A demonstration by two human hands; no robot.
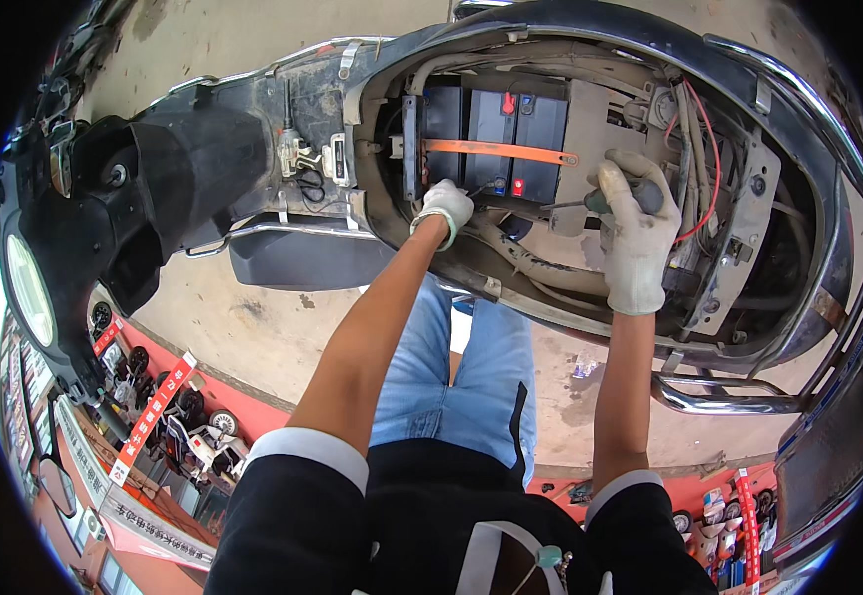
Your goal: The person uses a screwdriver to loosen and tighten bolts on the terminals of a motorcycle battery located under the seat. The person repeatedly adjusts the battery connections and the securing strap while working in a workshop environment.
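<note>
Right hand [639, 213]: mine, in a white glove; fingers wrapped round a screwdriver [598, 202], handle in the palm, shaft directed leftward to the batteries [492, 124]. I cannot tell whether its tip touches anything.

Left hand [446, 206]: mine, gloved likewise; fingers drawn in, narrow, at the near edge of the batteries, beside a dark cable [484, 187]. I cannot tell whether they grip it.

Batteries: dark grey blocks, side by side in the open bay of a scooter [193, 159]; just beyond my left hand, and left of my right hand.

Strap [496, 150]: orange, one, crossing the batteries; beyond my left hand, its right end near my right fingers.

Red cap [518, 186]: on a battery, between my two hands; a second lies farther beyond them.

Blue cap [500, 185]: on a battery, nearer my left hand than the red cap.

Panel [590, 119]: grey, flat; beyond my right hand, next to the batteries.

Red wire [717, 159]: one long curve, right of my right hand.

Hose [540, 266]: thick, dusty; on the near side of the batteries, running from near my left hand toward my right wrist.

Connector [339, 159]: white, outside the bay; left of my left hand and farther out.

Rail [729, 402]: chrome, tubular; to the right of my right forearm.

Jeans [451, 367]: light blue, between my forearms.
</note>
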